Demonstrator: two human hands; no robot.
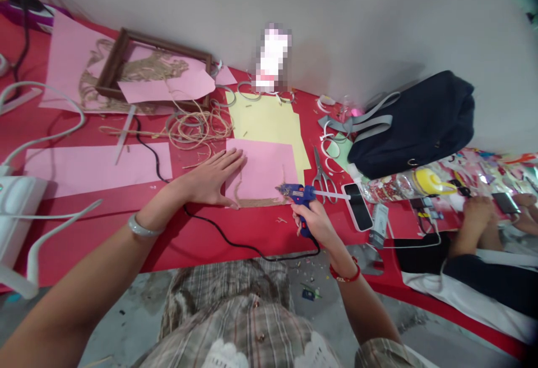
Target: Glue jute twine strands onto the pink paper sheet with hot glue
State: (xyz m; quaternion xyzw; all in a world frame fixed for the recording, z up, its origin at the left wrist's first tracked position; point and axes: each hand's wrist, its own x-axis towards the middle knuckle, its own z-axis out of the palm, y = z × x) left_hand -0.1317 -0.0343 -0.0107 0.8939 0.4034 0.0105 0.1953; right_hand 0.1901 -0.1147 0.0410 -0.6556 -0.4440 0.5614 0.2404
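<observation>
A blue hot glue gun (303,193) with a clear glue stick (332,194) in its back is gripped by my right hand (316,219). Its nozzle points left, over the lower right corner of a pink paper sheet (264,163). Brown twine (263,203) runs along the sheet's bottom edge, with a short piece up its left side. My left hand (216,175) lies flat with fingers spread on the sheet's left edge. Yellow paper (269,113) lies partly under the pink sheet. Loose twine (197,127) is heaped above my left hand.
Further left are a brown wooden frame (155,43), a pink strip (101,169) and a white power strip (19,217). Scissors (323,175), a phone (357,206), a bottle (395,184) and a dark bag (416,124) lie right. Another person's hands (479,211) are at far right.
</observation>
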